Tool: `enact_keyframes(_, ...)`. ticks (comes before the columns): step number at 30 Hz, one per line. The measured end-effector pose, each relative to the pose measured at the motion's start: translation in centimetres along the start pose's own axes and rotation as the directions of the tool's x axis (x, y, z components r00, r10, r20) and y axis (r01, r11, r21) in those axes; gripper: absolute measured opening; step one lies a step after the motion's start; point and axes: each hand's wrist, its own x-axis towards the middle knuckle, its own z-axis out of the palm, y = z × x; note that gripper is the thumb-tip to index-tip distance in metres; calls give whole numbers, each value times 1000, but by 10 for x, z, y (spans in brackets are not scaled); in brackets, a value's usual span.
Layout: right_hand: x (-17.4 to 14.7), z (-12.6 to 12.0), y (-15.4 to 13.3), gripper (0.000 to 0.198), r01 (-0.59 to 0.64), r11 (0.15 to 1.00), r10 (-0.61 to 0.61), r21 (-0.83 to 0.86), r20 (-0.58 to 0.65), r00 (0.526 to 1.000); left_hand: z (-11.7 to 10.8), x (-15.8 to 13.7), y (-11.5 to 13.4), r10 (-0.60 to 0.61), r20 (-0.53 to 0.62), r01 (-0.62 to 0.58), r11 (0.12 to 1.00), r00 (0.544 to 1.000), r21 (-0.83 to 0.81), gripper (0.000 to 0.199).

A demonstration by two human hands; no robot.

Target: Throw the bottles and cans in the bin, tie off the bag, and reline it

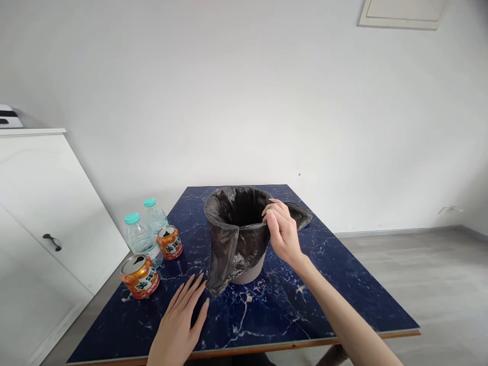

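1. Blue marble table (324, 300) against a white wall.
2. Bin (249, 274) at table centre, black liner (229, 239) draped over it.
3. Right hand (282, 231) pinches the liner at the bin's right rim.
4. Left hand (179, 325) lies flat and open, before the bin.
5. Advice: stretch the liner evenly round the rim.

A plain white wall (244, 91) fills the far side of the room, evenly lit by soft daylight. High on the right a white framed panel (402, 12) sits against it. On the left stands a white cabinet (41, 203) with a dark handle (52, 242) on its door. A table (343, 300) with a dark blue marbled top and a wooden edge stands in the middle. To the right, grey wood-look floor (427, 279) runs to a pale baseboard (396, 232) along the wall.
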Motion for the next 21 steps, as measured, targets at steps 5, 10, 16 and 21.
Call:
enact_keyframes(5,0,1,0,36,0,1000,0,1,-10,1000,1,0,0,-7,-4,7,1000,1000,1,52)
enact_keyframes(10,0,2,0,36,8,1000,-8,15,-18,1000,1,0,-1,-7,7,7,1000,1000,4,53)
enact_keyframes(16,0,3,0,38,-13,1000,13,-4,-20,1000,-1,1,1,5,-9,-5,1000,1000,-6,52)
enact_keyframes(21,1,3,-2,37,-9,1000,8,-27,-23,1000,-1,2,1,3,4,-3,1000,1000,-2,53)
